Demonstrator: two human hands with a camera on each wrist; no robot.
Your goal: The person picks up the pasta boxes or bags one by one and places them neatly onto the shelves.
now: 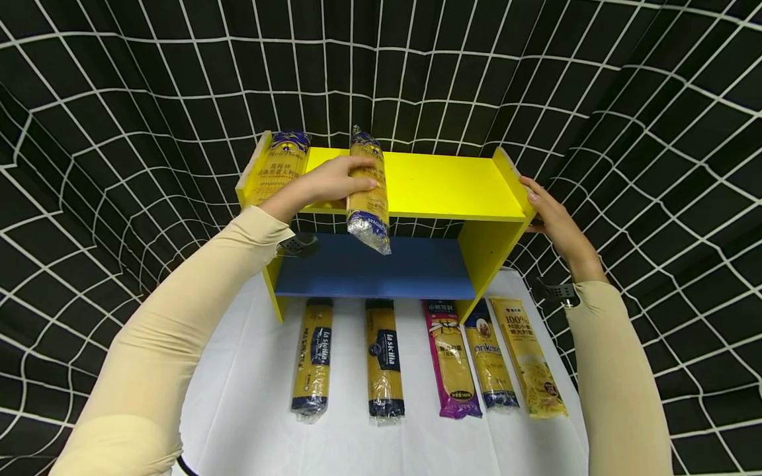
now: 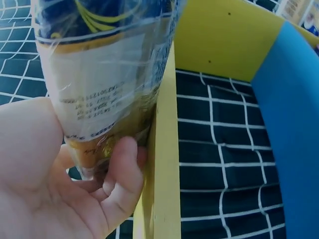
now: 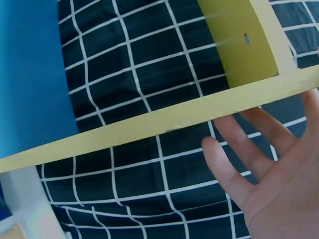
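My left hand [image 1: 339, 180] grips a spaghetti packet [image 1: 368, 192] in clear and blue wrap, fingers curled round its side. The packet is over the yellow top shelf [image 1: 440, 182], its lower end reaching past the front edge. In the left wrist view, the spaghetti packet [image 2: 104, 74] stands close beside the shelf's yellow edge. Another spaghetti packet [image 1: 278, 165] of the same kind lies at the shelf's left end. My right hand [image 1: 553, 215] rests at the outside of the rack's right side panel; in the right wrist view its fingers [image 3: 224, 162] are spread along the panel's edge, holding nothing.
Under the top is a blue lower shelf [image 1: 375, 268]. On the white tablecloth [image 1: 256, 396] in front lie several pasta packets, among them a La Sicilia packet [image 1: 384, 360], a pink-purple packet [image 1: 454, 363] and a yellow packet [image 1: 528, 360]. Black white-gridded cloth [image 1: 417, 79] surrounds everything.
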